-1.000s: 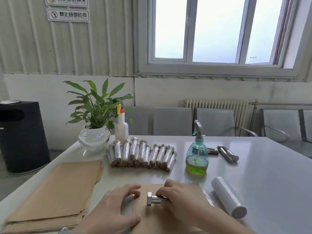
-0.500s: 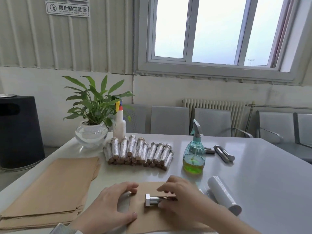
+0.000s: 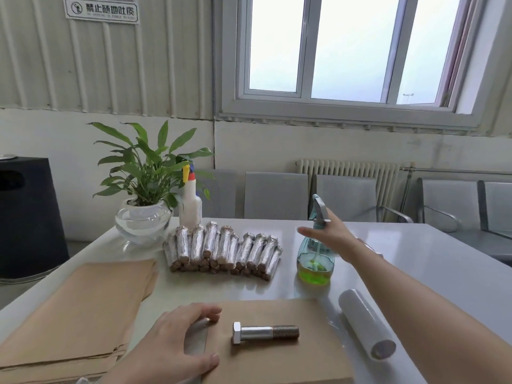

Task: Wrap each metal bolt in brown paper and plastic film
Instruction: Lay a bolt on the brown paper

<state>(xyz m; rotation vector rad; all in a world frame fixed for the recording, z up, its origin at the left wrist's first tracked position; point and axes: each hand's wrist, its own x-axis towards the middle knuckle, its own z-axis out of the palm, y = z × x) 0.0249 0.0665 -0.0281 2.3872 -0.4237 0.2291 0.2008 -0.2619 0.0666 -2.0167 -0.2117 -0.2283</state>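
Note:
A metal bolt (image 3: 264, 332) lies bare on a sheet of brown paper (image 3: 291, 364) at the table's near edge, head to the left. My left hand (image 3: 177, 345) rests flat on the sheet's left edge, fingers relaxed. My right hand (image 3: 329, 234) is stretched out behind the neck of the teal spray bottle (image 3: 314, 261), fingers straight, holding nothing. A roll of plastic film (image 3: 365, 322) lies to the right of the sheet. Several wrapped bolts (image 3: 224, 249) are piled in a row further back.
A stack of brown paper sheets (image 3: 77, 317) lies at the left. A potted plant in a glass bowl (image 3: 142, 217) and a white squeeze bottle (image 3: 190, 203) stand behind the wrapped bolts. Grey chairs (image 3: 275, 195) line the far side of the table.
My right hand has let go of the bolt and reached forward to the spray bottle. The bolt now lies alone on the paper. My left hand stays on the sheet.

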